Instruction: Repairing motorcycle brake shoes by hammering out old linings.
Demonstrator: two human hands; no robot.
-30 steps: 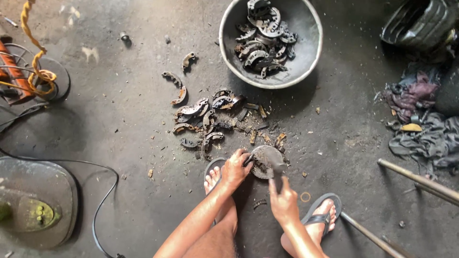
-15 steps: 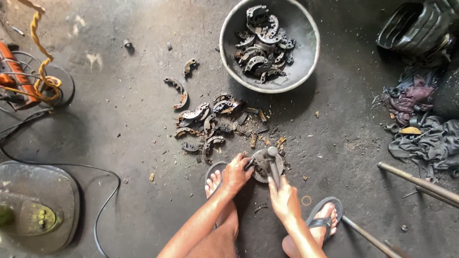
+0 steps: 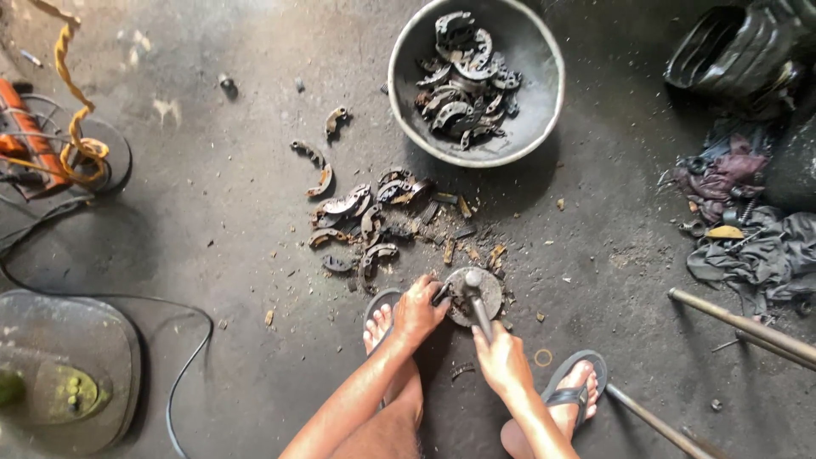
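Down on the floor (image 3: 212, 221), the left hand (image 3: 418, 313) is pinning a round metal block (image 3: 474, 294), grip closed; the right hand (image 3: 503, 360) is clenching a hammer (image 3: 478, 299).

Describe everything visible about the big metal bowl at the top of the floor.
The metal bowl is round, wide and shallow, grey and dull, its inside stained and scuffed. It sits upright on the dark concrete floor, beyond the person's hands and the scattered curved parts. Inside lies a heap of dark, rusty, crescent-shaped metal pieces, piled mostly toward the middle and far side. The near inner wall is bare. Neither hand touches it; its shadow falls to the lower right.
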